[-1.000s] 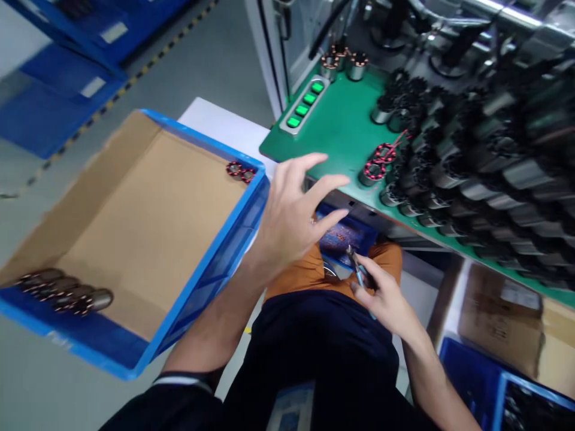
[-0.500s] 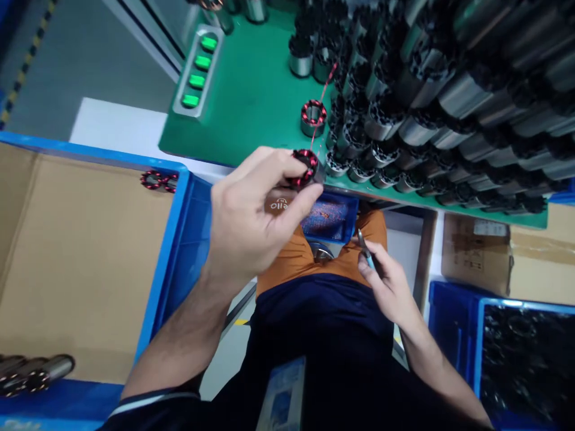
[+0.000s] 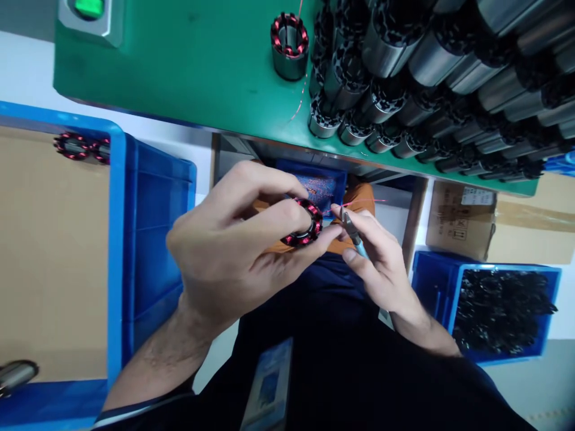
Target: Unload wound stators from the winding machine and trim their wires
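Observation:
My left hand (image 3: 242,239) is closed around a motor stator (image 3: 317,222), a black-ended ring with red copper windings, its fingers partly hiding it. A thin red wire (image 3: 366,201) stretches rightward from beside the stator. My right hand (image 3: 381,257) grips small cutting pliers (image 3: 353,232) with light blue handles, their jaws close to that wire. On the green bench above stands another wound stator (image 3: 290,48), upright, with a loose red wire below it. Rows of stators without visible red windings (image 3: 390,60) stand to its right.
A blue crate (image 3: 115,257) lined with cardboard lies at left, holding several stators. Under the bench edge sits a blue bin (image 3: 339,190) of wire scraps. Another blue bin (image 3: 554,311) with black parts and a cardboard box (image 3: 462,221) are at right. A grey fixture (image 3: 112,24) has a green button.
My left hand has brought the stator down from the bench edge toward my lap. My right hand has raised the pliers to the wire beside it. The view has shifted closer.

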`<state>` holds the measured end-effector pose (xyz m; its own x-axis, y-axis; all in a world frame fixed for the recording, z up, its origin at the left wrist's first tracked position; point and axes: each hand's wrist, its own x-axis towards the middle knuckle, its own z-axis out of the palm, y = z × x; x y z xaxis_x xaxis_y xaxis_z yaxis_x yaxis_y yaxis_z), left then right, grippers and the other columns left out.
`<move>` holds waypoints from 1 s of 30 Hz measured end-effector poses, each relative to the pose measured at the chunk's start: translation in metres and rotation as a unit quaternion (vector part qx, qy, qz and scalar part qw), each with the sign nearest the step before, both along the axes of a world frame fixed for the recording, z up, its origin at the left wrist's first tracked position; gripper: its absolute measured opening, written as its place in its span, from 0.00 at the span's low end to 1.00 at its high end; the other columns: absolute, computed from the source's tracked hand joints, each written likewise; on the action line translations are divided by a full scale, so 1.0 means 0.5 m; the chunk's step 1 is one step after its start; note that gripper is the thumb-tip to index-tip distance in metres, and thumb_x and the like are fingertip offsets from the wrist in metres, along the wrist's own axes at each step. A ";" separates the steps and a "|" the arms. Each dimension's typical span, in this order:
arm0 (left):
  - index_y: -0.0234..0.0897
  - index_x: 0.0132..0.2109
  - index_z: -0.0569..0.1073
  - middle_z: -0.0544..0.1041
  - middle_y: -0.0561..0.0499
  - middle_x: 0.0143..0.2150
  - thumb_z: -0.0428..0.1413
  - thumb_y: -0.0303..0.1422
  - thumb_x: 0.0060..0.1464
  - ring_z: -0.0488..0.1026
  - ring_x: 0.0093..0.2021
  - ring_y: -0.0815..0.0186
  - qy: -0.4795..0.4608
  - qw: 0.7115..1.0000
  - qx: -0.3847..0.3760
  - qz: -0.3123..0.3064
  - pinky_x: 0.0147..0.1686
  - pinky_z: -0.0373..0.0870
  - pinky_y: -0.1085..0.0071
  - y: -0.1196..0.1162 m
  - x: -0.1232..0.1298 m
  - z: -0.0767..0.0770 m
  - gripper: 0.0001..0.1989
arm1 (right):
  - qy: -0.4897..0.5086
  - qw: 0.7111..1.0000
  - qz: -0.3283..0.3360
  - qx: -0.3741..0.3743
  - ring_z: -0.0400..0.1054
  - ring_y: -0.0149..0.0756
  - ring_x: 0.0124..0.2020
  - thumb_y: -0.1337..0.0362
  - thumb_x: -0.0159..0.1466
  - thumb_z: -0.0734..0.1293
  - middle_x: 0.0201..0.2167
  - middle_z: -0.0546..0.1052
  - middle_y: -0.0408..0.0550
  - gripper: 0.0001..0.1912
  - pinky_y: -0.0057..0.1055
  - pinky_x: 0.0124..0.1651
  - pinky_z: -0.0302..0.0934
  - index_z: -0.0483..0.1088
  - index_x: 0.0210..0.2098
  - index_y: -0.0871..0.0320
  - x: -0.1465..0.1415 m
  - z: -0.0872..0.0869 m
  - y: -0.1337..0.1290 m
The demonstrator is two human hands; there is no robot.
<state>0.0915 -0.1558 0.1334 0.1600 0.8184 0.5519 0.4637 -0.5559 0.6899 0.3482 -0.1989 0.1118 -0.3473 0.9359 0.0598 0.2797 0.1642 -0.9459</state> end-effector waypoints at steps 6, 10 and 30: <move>0.46 0.41 0.83 0.88 0.52 0.47 0.79 0.41 0.66 0.82 0.41 0.62 0.018 1.000 0.024 -0.005 0.36 0.77 0.64 -0.003 0.005 0.003 0.13 | -0.013 1.000 0.004 0.006 0.76 0.45 0.54 0.65 0.80 0.70 0.64 0.86 0.50 0.34 0.45 0.59 0.77 0.74 0.83 0.40 -0.001 0.005 -0.001; 0.53 0.42 0.88 0.89 0.51 0.51 0.79 0.46 0.65 0.82 0.44 0.55 -0.059 0.993 -0.096 -0.013 0.42 0.81 0.57 -0.017 0.005 0.002 0.10 | -0.047 0.999 -0.014 0.016 0.75 0.43 0.47 0.67 0.78 0.69 0.60 0.87 0.50 0.34 0.43 0.51 0.77 0.77 0.81 0.44 -0.005 0.012 -0.003; 0.48 0.44 0.90 0.90 0.52 0.48 0.78 0.41 0.69 0.88 0.46 0.63 -0.402 0.860 -0.313 -0.038 0.48 0.86 0.65 -0.001 0.036 -0.040 0.07 | -0.153 0.979 -0.090 0.103 0.70 0.44 0.41 0.60 0.72 0.75 0.40 0.81 0.49 0.32 0.45 0.46 0.78 0.83 0.75 0.46 -0.010 -0.026 0.035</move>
